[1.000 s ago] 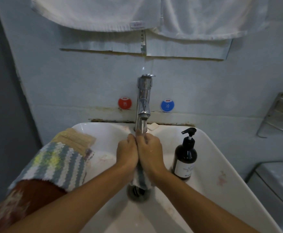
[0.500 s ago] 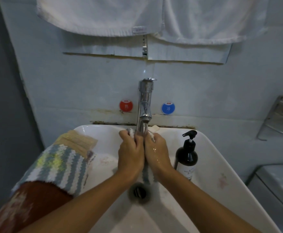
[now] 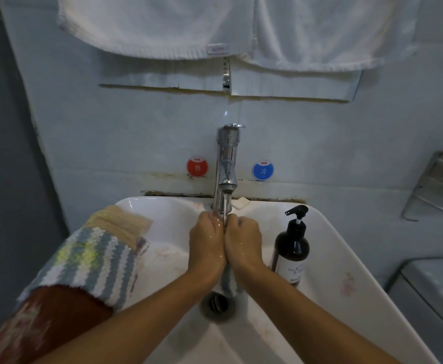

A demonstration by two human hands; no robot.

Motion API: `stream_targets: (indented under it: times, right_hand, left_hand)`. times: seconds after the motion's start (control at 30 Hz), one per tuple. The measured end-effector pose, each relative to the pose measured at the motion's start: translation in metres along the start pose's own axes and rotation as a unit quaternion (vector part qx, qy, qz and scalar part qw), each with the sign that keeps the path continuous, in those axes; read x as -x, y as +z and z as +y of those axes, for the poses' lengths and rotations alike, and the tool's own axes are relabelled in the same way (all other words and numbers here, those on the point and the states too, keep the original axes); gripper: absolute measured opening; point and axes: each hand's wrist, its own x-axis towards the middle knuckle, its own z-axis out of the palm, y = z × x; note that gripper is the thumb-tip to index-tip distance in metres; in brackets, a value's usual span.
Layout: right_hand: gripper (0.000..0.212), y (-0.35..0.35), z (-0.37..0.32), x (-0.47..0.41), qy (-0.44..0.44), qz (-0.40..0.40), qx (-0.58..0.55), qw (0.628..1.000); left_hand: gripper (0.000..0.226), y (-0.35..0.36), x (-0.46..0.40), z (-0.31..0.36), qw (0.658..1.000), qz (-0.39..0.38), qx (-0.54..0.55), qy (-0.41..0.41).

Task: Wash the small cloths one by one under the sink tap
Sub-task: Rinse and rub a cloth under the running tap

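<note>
Scrubbing striped cloth (image 3: 228, 283) under running tap (image 3: 227, 164): my left hand (image 3: 206, 245) and right hand (image 3: 243, 244) clench it together, keeping fabric in stream over drain (image 3: 217, 304).

Striped cloth (image 3: 227, 283) bunched under tap (image 3: 226, 164)

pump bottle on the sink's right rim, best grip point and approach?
Wrap a hand round the pump bottle's dark cylindrical body, below the shoulder, coming in from the right. It stands upright on the sink rim; the narrow neck and the spout jutting left make the top a poor hold, and the right hand crowds its left side. This is a judgement.
</note>
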Motion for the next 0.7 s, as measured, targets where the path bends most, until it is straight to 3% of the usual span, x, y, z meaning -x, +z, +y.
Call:
stream_targets:
  times: [0.1,0.23,0.4,0.57,0.7]
  right_hand:
    - [0.031,0.002,0.004,0.002,0.001,-0.003,-0.023,1.000]
    - [0.033,0.003,0.003,0.002,0.010,-0.030,-0.049,0.998]
    - [0.034,0.004,-0.001,-0.001,-0.016,-0.003,-0.023,1.000]
    - [0.035,-0.001,-0.007,0.001,-0.030,-0.019,-0.040,0.999]
    - [0.025,-0.002,-0.003,0.005,-0.021,-0.040,-0.064,0.997]
  left_hand:
    - [0.017,-0.002,0.000,-0.001,1.000,0.000,0.023,0.010]
    - [0.020,-0.003,0.001,0.001,0.999,-0.016,0.042,-0.016]
    - [0.028,0.000,0.000,0.004,0.999,-0.012,0.034,-0.014]
    - [0.032,0.000,0.002,0.008,0.999,0.015,0.048,0.003]
    - [0.025,0.000,0.004,0.008,0.995,0.050,0.079,-0.034]
